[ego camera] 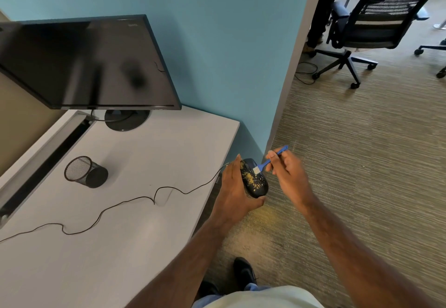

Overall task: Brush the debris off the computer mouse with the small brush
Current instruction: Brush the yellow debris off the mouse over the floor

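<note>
The left hand (233, 187) is gripping the black mouse (254, 180) beyond the desk (135, 211) edge, above the carpet. The right hand (287, 172) is pinching the blue brush (270, 160), its bristles touching the yellow debris (248, 176). Farther, the mesh cup (85, 172) is lying on the desk.

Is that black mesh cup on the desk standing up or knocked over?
Knocked over. The mesh cup lies on its side on the desk, its open mouth facing left.

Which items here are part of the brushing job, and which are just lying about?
In use: computer mouse, debris, small brush, left hand, right hand.
Lying about: monitor, mesh pen cup, office chair.
</note>
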